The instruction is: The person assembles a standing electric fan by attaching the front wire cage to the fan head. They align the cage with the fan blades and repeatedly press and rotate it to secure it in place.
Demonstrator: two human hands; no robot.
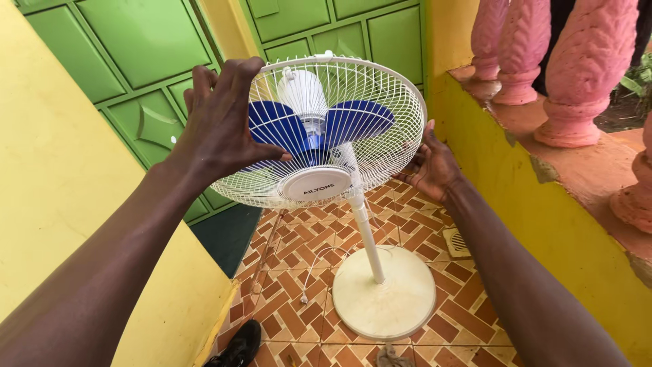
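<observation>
Gripped fan guard (380,88) at both sides: left hand (221,126) clamped on near rim, right hand (435,166) on opposite rim.

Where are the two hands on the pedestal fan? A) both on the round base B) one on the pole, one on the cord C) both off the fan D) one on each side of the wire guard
D: the left hand grips the wire guard on one side, and the right hand holds its opposite rim, above the round base.

One fan (326,136), two hands (221,122), one shoe (238,346).
</observation>
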